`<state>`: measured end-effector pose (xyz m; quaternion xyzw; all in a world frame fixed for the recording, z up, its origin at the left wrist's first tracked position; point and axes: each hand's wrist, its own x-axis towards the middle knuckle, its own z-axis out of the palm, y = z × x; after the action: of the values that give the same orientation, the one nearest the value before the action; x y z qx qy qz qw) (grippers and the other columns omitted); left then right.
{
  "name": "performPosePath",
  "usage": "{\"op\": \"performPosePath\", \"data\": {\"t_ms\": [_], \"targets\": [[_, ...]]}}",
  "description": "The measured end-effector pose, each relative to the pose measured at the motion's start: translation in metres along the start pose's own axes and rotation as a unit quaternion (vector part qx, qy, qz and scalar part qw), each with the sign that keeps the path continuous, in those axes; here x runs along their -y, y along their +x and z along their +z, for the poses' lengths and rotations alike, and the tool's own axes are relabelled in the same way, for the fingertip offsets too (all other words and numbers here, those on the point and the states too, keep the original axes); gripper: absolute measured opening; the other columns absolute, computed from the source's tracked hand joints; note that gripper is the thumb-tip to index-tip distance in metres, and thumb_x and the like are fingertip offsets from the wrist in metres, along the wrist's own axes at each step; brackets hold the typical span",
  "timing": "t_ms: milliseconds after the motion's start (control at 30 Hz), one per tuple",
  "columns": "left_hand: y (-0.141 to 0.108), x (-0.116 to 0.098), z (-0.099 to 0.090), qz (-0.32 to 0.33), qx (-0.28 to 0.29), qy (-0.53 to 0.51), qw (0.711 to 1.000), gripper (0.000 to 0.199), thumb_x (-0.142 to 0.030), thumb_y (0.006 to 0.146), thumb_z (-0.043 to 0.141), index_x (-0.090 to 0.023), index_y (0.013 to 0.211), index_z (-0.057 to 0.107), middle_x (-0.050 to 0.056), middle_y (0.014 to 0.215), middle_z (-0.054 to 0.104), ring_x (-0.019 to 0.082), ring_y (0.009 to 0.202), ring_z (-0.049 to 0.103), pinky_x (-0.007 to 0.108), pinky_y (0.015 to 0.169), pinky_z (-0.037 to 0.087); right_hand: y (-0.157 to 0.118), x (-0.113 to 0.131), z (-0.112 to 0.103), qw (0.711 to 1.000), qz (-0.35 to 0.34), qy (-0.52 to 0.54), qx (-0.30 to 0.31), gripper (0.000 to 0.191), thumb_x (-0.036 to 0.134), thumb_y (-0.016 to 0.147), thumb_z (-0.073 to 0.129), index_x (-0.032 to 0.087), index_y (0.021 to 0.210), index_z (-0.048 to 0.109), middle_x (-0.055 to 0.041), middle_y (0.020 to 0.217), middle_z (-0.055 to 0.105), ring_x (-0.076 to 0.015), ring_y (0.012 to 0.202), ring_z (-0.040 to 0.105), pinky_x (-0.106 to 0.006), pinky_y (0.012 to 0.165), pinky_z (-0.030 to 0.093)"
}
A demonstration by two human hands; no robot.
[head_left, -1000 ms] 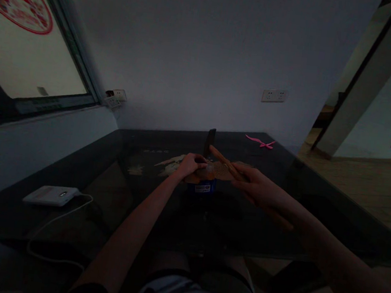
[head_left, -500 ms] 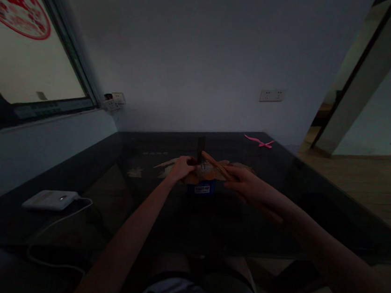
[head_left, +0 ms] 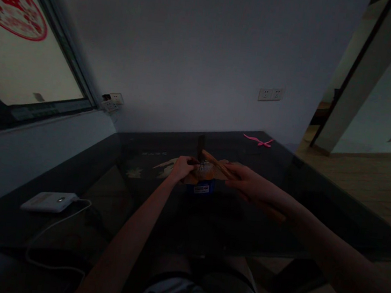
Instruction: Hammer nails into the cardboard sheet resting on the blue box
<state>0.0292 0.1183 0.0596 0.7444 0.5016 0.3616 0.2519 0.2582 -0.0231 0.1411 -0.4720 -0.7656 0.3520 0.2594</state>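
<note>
My right hand is wrapped round the wooden handle of a hammer. Its dark upright head stands at the far end, and the handle's butt shows below my wrist. My left hand has its fingers bent and pressed together just left of the hammer head; what they pinch is too dark to make out. Between my hands is a tan, rough-looking piece with small thin dark marks standing on it. Directly below it is a blue container with a pale label.
The dark glossy table bears a white power bank with a cable at the left. Pink strips lie near its back right corner. A wall with sockets rises behind, and a window is at the left.
The view has shifted very slightly. Both hands and the hammer stay in nearly the same place over the tan piece.
</note>
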Motion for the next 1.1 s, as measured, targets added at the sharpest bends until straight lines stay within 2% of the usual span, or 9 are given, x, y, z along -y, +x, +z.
{"op": "performPosePath", "data": {"t_ms": [167, 367, 500, 700, 933, 1100], "targets": [[-0.0016, -0.0044, -0.0007, 0.002, -0.005, 0.010, 1.000, 0.016, -0.018, 0.073, 0.066, -0.013, 0.086, 0.072, 0.007, 0.087, 0.073, 0.020, 0.080, 0.066, 0.030, 0.076, 0.051, -0.0007, 0.0040, -0.0040, 1.000, 0.001, 0.020, 0.007, 0.046, 0.021, 0.082, 0.052, 0.014, 0.127, 0.050, 0.0072, 0.061, 0.048, -0.0049, 0.033, 0.040, -0.017, 0.030, 0.032], [-0.0040, -0.0082, -0.0009, 0.001, -0.007, 0.020, 1.000, 0.017, -0.017, 0.072, 0.065, -0.013, 0.086, 0.073, 0.008, 0.086, 0.073, 0.021, 0.080, 0.066, 0.032, 0.076, 0.051, 0.0009, -0.0019, -0.0013, 1.000, 0.025, 0.008, 0.015, 0.049, 0.015, 0.080, 0.052, 0.015, 0.128, 0.049, 0.0074, 0.060, 0.049, -0.0054, 0.034, 0.043, -0.016, 0.030, 0.034], [-0.0046, -0.0090, -0.0011, -0.002, -0.008, 0.020, 1.000, 0.016, -0.017, 0.073, 0.066, -0.014, 0.086, 0.072, 0.008, 0.088, 0.073, 0.020, 0.081, 0.066, 0.030, 0.077, 0.051, -0.0012, 0.0043, -0.0037, 1.000, 0.002, 0.024, 0.011, 0.043, 0.021, 0.083, 0.051, 0.014, 0.125, 0.051, 0.0082, 0.057, 0.046, -0.0048, 0.033, 0.040, -0.016, 0.029, 0.032], [-0.0047, -0.0081, 0.0003, -0.005, -0.011, 0.028, 1.000, 0.016, -0.016, 0.072, 0.066, -0.011, 0.087, 0.072, 0.010, 0.085, 0.073, 0.021, 0.078, 0.067, 0.030, 0.073, 0.051, 0.0031, -0.0010, 0.0015, 0.999, 0.022, 0.019, 0.027, 0.049, 0.013, 0.080, 0.052, 0.016, 0.129, 0.049, 0.0081, 0.057, 0.048, -0.0056, 0.033, 0.042, -0.016, 0.029, 0.035], [-0.0038, -0.0051, 0.0017, 0.001, -0.011, 0.029, 1.000, 0.017, -0.019, 0.074, 0.066, -0.012, 0.089, 0.072, 0.010, 0.089, 0.073, 0.021, 0.083, 0.067, 0.029, 0.074, 0.050, -0.0017, 0.0033, -0.0018, 0.999, 0.007, 0.033, 0.007, 0.043, 0.017, 0.083, 0.052, 0.015, 0.126, 0.050, 0.0081, 0.059, 0.047, -0.0035, 0.032, 0.039, -0.014, 0.028, 0.032], [-0.0052, -0.0068, 0.0018, 0.004, -0.010, 0.043, 0.999, 0.016, -0.017, 0.074, 0.065, -0.012, 0.088, 0.071, 0.010, 0.089, 0.073, 0.021, 0.081, 0.067, 0.030, 0.075, 0.050, 0.0017, -0.0024, 0.0008, 0.999, 0.026, 0.021, 0.029, 0.048, 0.013, 0.080, 0.053, 0.015, 0.127, 0.049, 0.0069, 0.061, 0.051, -0.0043, 0.034, 0.042, -0.015, 0.030, 0.034]]}}
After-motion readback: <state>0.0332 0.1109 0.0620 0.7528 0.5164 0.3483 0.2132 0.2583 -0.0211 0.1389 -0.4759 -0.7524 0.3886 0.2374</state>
